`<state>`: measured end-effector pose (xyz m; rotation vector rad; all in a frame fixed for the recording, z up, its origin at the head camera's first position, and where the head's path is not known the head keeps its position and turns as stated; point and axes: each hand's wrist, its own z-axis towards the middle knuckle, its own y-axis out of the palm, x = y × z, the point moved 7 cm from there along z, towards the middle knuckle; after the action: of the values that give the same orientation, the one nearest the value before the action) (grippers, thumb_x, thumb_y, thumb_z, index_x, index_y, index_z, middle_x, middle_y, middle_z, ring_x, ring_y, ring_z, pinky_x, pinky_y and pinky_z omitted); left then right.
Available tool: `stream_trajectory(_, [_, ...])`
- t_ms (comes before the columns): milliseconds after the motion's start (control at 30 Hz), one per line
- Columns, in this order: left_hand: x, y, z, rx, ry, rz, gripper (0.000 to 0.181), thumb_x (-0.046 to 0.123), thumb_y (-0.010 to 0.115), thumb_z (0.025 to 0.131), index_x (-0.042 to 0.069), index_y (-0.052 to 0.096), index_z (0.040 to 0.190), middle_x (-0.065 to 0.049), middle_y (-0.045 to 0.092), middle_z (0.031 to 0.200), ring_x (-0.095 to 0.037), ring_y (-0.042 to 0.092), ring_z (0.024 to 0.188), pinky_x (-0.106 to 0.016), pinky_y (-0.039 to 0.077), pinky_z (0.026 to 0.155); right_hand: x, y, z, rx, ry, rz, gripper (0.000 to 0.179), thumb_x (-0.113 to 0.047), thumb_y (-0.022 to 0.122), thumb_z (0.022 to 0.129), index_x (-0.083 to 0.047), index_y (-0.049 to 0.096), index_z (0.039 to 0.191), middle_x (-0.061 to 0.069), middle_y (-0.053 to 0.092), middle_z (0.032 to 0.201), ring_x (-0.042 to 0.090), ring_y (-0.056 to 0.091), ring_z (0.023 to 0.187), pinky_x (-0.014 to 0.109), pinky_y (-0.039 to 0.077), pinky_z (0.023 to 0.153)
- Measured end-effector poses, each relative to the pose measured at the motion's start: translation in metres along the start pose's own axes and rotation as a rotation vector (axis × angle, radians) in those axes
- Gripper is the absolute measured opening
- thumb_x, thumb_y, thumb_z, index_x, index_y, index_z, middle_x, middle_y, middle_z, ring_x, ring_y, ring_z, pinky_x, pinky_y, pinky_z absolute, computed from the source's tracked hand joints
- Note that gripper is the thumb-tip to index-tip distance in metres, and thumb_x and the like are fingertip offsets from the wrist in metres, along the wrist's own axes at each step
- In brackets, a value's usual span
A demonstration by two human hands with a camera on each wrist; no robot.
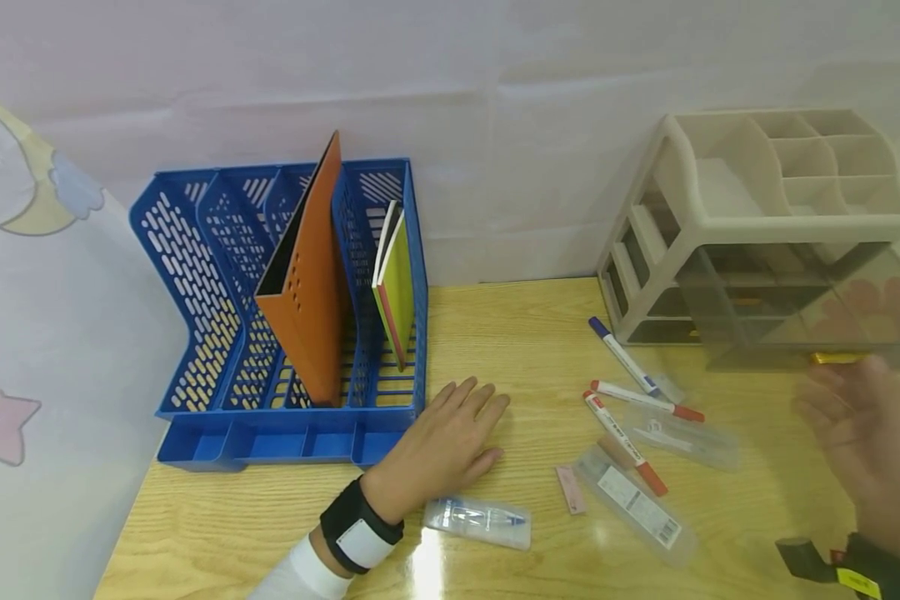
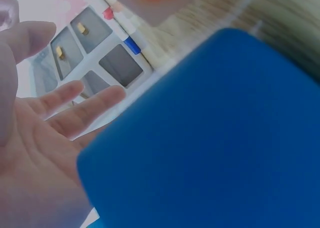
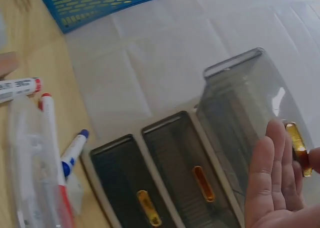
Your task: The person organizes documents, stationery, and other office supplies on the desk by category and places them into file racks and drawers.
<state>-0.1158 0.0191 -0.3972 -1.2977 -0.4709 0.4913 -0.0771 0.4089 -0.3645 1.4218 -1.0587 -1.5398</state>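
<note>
At the right, my right hand [image 1: 862,442] pinches the gold handle [image 3: 298,147] of a clear grey drawer [image 1: 757,346] between thumb and fingers. The drawer stands pulled out from the front of a white desktop organizer [image 1: 686,200]. My left hand [image 1: 446,442] rests on the table with fingers spread and relaxed, holding nothing. It lies beside the front corner of a blue file rack [image 1: 292,433], whose blue side [image 2: 200,148] fills much of the left wrist view. A clear case with a blue pen [image 1: 480,522] lies just below the left hand.
Two red markers [image 1: 626,442] and a blue marker [image 1: 622,357] lie on the wooden table [image 1: 510,333] among clear plastic cases [image 1: 637,504]. A small pink item [image 1: 571,489] is near them. The rack holds an orange folder [image 1: 307,317] and thin books [image 1: 397,283].
</note>
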Motion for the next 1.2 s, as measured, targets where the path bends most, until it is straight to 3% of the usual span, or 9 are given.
stream_trajectory(167, [-0.001, 0.001, 0.002, -0.010, -0.006, 0.004, 0.061, 0.042, 0.061, 0.091, 0.009, 0.045, 0.140, -0.016, 0.053, 0.140, -0.038, 0.046, 0.130, -0.053, 0.041, 0.107, 0.024, 0.027, -0.004, -0.277, -0.002, -0.164, 0.049, -0.005, 0.011, 0.108, 0.024, 0.047, 0.123, 0.041, 0.060, 0.118, 0.052, 0.056, 0.111, 0.056, 0.049, 0.097])
stream_trajectory(267, [-0.001, 0.002, 0.004, -0.015, -0.010, 0.004, 0.061, 0.042, 0.062, 0.091, 0.010, 0.044, 0.140, -0.016, 0.052, 0.141, -0.037, 0.045, 0.130, -0.053, 0.041, 0.108, 0.038, 0.040, -0.005, -0.380, -0.101, -0.432, 0.045, 0.008, 0.009, 0.104, 0.029, 0.044, 0.121, 0.037, 0.063, 0.116, 0.046, 0.061, 0.108, 0.049, 0.053, 0.094])
stream_trajectory(333, [0.000, 0.002, 0.007, -0.023, -0.011, -0.003, 0.061, 0.041, 0.062, 0.092, 0.010, 0.044, 0.141, -0.017, 0.051, 0.142, -0.037, 0.045, 0.131, -0.053, 0.040, 0.108, 0.044, 0.039, -0.006, -0.291, -0.165, -0.752, 0.036, 0.008, 0.022, 0.104, 0.027, 0.048, 0.119, 0.028, 0.070, 0.110, 0.037, 0.067, 0.100, 0.039, 0.057, 0.089])
stream_trajectory(467, [0.004, 0.002, 0.014, -0.036, -0.008, -0.014, 0.059, 0.039, 0.061, 0.092, 0.011, 0.043, 0.141, -0.017, 0.050, 0.143, -0.036, 0.045, 0.131, -0.052, 0.040, 0.109, 0.057, 0.030, -0.008, -0.037, -0.141, -1.646, 0.023, -0.009, 0.053, 0.099, 0.003, 0.065, 0.115, -0.004, 0.077, 0.098, 0.005, 0.070, 0.086, 0.011, 0.055, 0.075])
stream_trajectory(567, [0.007, -0.001, 0.021, -0.037, -0.005, -0.005, 0.057, 0.038, 0.062, 0.092, 0.011, 0.045, 0.140, -0.016, 0.050, 0.143, -0.036, 0.046, 0.130, -0.051, 0.041, 0.108, 0.073, 0.029, -0.006, -0.065, -0.093, -2.023, 0.019, -0.021, 0.064, 0.094, -0.017, 0.070, 0.111, -0.012, 0.074, 0.103, -0.005, 0.065, 0.084, 0.013, 0.053, 0.067])
stream_trajectory(667, [0.013, -0.002, 0.028, -0.048, 0.001, 0.008, 0.056, 0.037, 0.063, 0.092, 0.012, 0.046, 0.139, -0.014, 0.051, 0.143, -0.035, 0.046, 0.130, -0.051, 0.042, 0.108, 0.093, 0.031, -0.004, -0.174, -0.080, -2.171, 0.016, -0.023, 0.069, 0.090, -0.021, 0.071, 0.105, -0.002, 0.074, 0.105, 0.005, 0.067, 0.080, 0.028, 0.058, 0.062])
stream_trajectory(800, [0.023, -0.004, 0.040, -0.064, 0.024, 0.010, 0.054, 0.035, 0.063, 0.093, 0.012, 0.046, 0.140, -0.011, 0.051, 0.144, -0.034, 0.045, 0.131, -0.050, 0.042, 0.108, 0.115, 0.027, -0.004, -0.290, 0.002, -2.249, 0.021, -0.018, 0.068, 0.090, -0.010, 0.069, 0.109, 0.012, 0.074, 0.094, 0.025, 0.069, 0.074, 0.047, 0.060, 0.062])
stream_trajectory(1000, [0.039, 0.000, 0.061, -0.078, 0.085, 0.016, 0.039, 0.023, 0.053, 0.099, 0.013, 0.048, 0.136, -0.009, 0.053, 0.142, -0.032, 0.049, 0.127, -0.046, 0.046, 0.105, 0.132, 0.021, -0.008, -0.310, 0.117, -2.420, 0.026, -0.015, 0.069, 0.086, -0.004, 0.069, 0.109, 0.006, 0.071, 0.086, 0.018, 0.061, 0.069, 0.046, 0.056, 0.061])
stream_trajectory(1200, [0.056, 0.014, 0.082, -0.110, 0.170, 0.082, 0.036, 0.012, 0.045, 0.103, 0.013, 0.046, 0.139, -0.005, 0.056, 0.136, -0.022, 0.058, 0.108, -0.035, 0.054, 0.090, 0.142, 0.017, -0.016, -0.373, 0.000, -2.511, 0.032, -0.010, 0.075, 0.075, 0.000, 0.067, 0.104, 0.007, 0.069, 0.084, 0.016, 0.057, 0.065, 0.043, 0.057, 0.058])
